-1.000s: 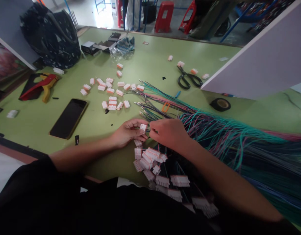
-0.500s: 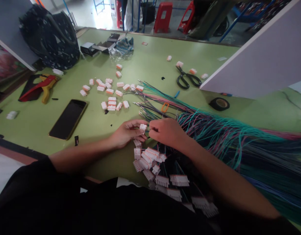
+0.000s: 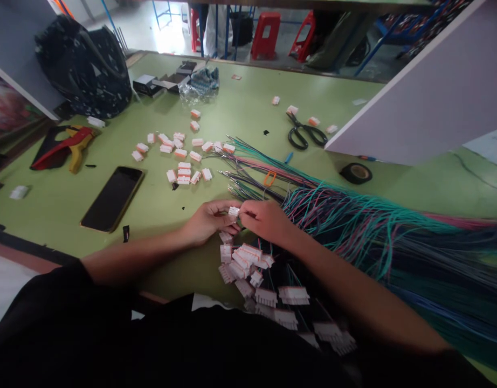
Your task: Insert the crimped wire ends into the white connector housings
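Between the thumb and fingers of my left hand (image 3: 210, 222) is a small white connector housing (image 3: 234, 212). My right hand (image 3: 264, 220) is closed in a pinch right beside it, on a thin wire that my fingers mostly hide. Whether the wire's end sits inside the housing cannot be made out. Below both hands hangs a cluster of wired white connectors (image 3: 246, 256) with orange strips. Just beyond my right hand lie bare terminal ends of a wire bundle (image 3: 248, 186), which runs off to the right in green, pink and dark strands.
Loose white-and-orange connectors (image 3: 184, 166) lie scattered ahead on the green table (image 3: 240, 116). Left of them are a phone (image 3: 112, 198) and a red-and-yellow tool (image 3: 64, 148). Black scissors (image 3: 303, 132) and a tape roll (image 3: 357, 172) lie near the white partition (image 3: 406, 97) at right.
My right hand has shifted slightly left, closer to the connector housing in my left hand. The view has tilted a little; the things on the table lie as before.
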`<state>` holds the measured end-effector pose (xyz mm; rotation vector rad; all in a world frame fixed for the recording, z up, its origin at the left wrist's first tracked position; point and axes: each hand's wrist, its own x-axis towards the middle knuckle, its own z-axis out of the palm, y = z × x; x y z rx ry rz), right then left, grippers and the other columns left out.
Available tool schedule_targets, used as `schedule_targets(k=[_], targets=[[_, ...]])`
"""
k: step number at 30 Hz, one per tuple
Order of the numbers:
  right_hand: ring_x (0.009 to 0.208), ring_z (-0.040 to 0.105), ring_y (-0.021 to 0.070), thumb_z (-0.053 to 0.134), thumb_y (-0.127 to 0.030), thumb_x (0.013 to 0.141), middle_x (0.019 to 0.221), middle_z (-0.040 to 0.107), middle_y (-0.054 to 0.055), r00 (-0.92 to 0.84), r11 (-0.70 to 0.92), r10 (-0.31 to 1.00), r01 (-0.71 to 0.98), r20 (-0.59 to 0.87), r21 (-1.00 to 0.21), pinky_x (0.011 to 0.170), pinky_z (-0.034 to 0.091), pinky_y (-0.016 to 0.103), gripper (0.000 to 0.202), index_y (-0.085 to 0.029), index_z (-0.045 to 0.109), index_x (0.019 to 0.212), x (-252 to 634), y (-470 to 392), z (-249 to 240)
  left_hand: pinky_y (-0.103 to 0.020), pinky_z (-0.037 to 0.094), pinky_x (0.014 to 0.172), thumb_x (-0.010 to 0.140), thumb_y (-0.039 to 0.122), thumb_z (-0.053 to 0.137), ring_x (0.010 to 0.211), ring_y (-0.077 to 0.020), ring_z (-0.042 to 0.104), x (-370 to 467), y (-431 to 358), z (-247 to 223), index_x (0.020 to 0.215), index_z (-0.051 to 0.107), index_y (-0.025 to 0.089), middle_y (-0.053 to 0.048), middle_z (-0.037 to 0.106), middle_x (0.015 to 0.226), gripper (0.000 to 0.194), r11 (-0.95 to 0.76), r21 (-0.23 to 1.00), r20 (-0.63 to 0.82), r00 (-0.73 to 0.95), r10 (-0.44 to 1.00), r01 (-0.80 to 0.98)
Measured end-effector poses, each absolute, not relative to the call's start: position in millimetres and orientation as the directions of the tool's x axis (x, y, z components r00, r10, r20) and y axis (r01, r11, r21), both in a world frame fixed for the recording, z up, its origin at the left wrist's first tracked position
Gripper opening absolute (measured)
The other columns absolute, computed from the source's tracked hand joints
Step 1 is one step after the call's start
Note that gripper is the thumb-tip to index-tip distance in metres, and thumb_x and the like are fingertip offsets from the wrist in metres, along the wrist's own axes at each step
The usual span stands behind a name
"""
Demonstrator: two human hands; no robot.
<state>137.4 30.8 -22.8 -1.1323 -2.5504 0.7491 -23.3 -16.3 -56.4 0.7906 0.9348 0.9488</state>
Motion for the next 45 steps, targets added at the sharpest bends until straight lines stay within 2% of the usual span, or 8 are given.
schedule_targets(k=[3,13,24,29,31,34,37,45], targets=[[0.054,0.044,0.0099,0.044,-0.019,0.073,0.057,0.057,0.001,-0.625,0.547,0.781,0.681,0.004,-0.487,0.054,0.028,0.023,0.019,-0.015,0.061,0.064,136.1,27.9,-20.9,-0.022,0.053,0.06,0.068,0.016,0.07,0.059,-0.0097,0.064,-22.7,-16.7,-56.0,0.101,0.061,0.012,0.001,0.066,0.066,0.034,0.379,0.872,-0.302,0.27,0.914,-0.308],[0.052,0.043,0.0076,0.049,-0.016,0.067,0.053,0.053,-0.004,-0.583,0.444,0.81,0.547,0.057,-0.71,0.054,0.032,0.02,0.011,-0.016,0.057,0.059,139.6,32.0,-23.2,-0.022,0.054,0.061,0.068,0.017,0.07,0.064,-0.0105,0.065,-23.9,-15.1,-61.4,0.104,0.06,0.013,-0.001,0.068,0.072,0.038,0.432,0.812,-0.349,0.266,0.898,-0.392],[0.052,0.043,0.0075,0.048,-0.015,0.071,0.053,0.053,-0.003,-0.578,0.504,0.809,0.596,0.102,-0.625,0.054,0.03,0.021,0.016,-0.015,0.058,0.059,134.5,25.0,-26.2,-0.023,0.054,0.061,0.066,0.017,0.071,0.059,-0.0092,0.063,-19.9,-18.6,-53.0,0.097,0.062,0.012,0.0,0.067,0.071,0.033,0.409,0.839,-0.356,0.207,0.911,-0.359],[0.061,0.054,0.0104,0.048,-0.027,0.079,0.067,0.065,0.001,-0.74,0.513,0.668,0.53,-0.073,-0.675,0.059,0.036,0.021,0.023,-0.015,0.066,0.072,156.3,56.1,-7.3,-0.024,0.054,0.06,0.066,0.017,0.071,0.059,-0.0106,0.064,-23.4,-17.1,-59.9,0.102,0.061,0.013,0.0,0.066,0.069,0.038,0.433,0.829,-0.346,0.285,0.894,-0.352],[0.068,0.056,0.0128,0.048,-0.027,0.08,0.078,0.068,0.003,-0.654,0.534,0.756,0.64,-0.026,-0.553,0.061,0.036,0.023,0.023,-0.016,0.068,0.082,171.5,78.7,-2.0,-0.023,0.053,0.059,0.067,0.017,0.07,0.059,-0.0107,0.064,-24.7,-15.7,-63.1,0.105,0.06,0.014,0.0,0.066,0.068,0.039,0.441,0.819,-0.339,0.31,0.888,-0.368],[0.073,0.058,0.018,0.046,-0.019,0.079,0.085,0.069,0.009,-0.435,0.429,0.9,0.893,-0.019,-0.134,0.06,0.034,0.027,0.025,-0.016,0.069,0.085,187.2,104.9,-4.4,-0.021,0.052,0.057,0.067,0.016,0.069,0.058,-0.0102,0.064,-25.7,-14.3,-65.2,0.104,0.06,0.014,0.0,0.066,0.068,0.038,0.446,0.807,-0.331,0.327,0.885,-0.388],[0.078,0.06,0.0223,0.042,-0.018,0.081,0.093,0.069,0.013,-0.397,0.405,0.914,0.905,-0.082,0.133,0.057,0.031,0.029,0.03,-0.014,0.07,0.091,187.7,112.1,-11.8,-0.021,0.052,0.056,0.067,0.016,0.07,0.057,-0.0108,0.064,-25.8,-14.2,-64.8,0.103,0.06,0.014,0.0,0.066,0.067,0.037,0.451,0.794,-0.331,0.332,0.883,-0.407],[0.087,0.06,0.0202,0.041,-0.022,0.084,0.1,0.068,0.01,-0.526,0.532,0.846,0.841,-0.088,0.094,0.059,0.033,0.027,0.03,-0.016,0.068,0.095,164.4,104.5,-14.0,-0.021,0.053,0.056,0.068,0.016,0.069,0.058,-0.0109,0.065,-26.5,-14.4,-65.9,0.106,0.059,0.013,0.0,0.066,0.068,0.039,0.454,0.799,-0.331,0.342,0.879,-0.394]])
